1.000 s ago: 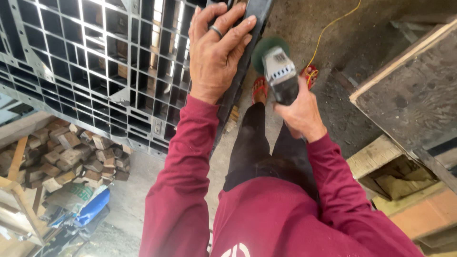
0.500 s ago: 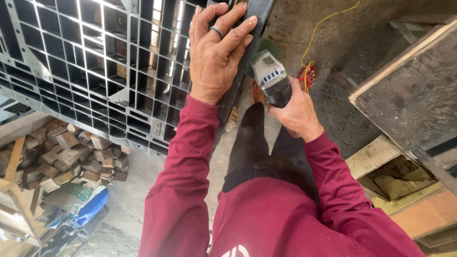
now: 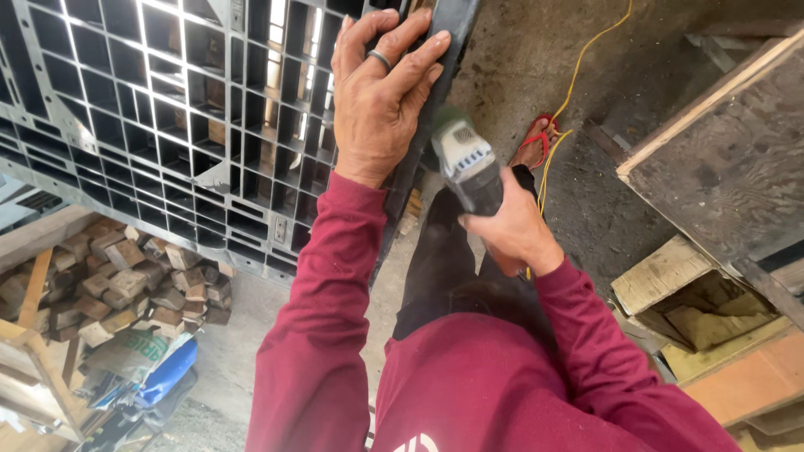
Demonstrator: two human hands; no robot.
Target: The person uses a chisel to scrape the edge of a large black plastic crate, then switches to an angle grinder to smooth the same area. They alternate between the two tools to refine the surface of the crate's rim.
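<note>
1. At far left, heap of wood blocks (image 3: 126, 280) on the floor below a dark plastic grid pallet (image 3: 167, 117) stood up on edge
2. On the pallet's right edge, left hand (image 3: 381, 96) laid flat, ringed fingers (image 3: 410, 46) slightly spread, tips curled over the rim
3. Just right of that edge, grinder (image 3: 467, 163) gripped from behind by right hand (image 3: 511, 230), fingers wrapped tight round its body
4. Further right, yellow cord (image 3: 578, 71) across the floor, wooden boards (image 3: 720, 159) at the side

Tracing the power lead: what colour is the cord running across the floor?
Yellow. The cord shows best in the head view, trailing over the grey floor.
</note>
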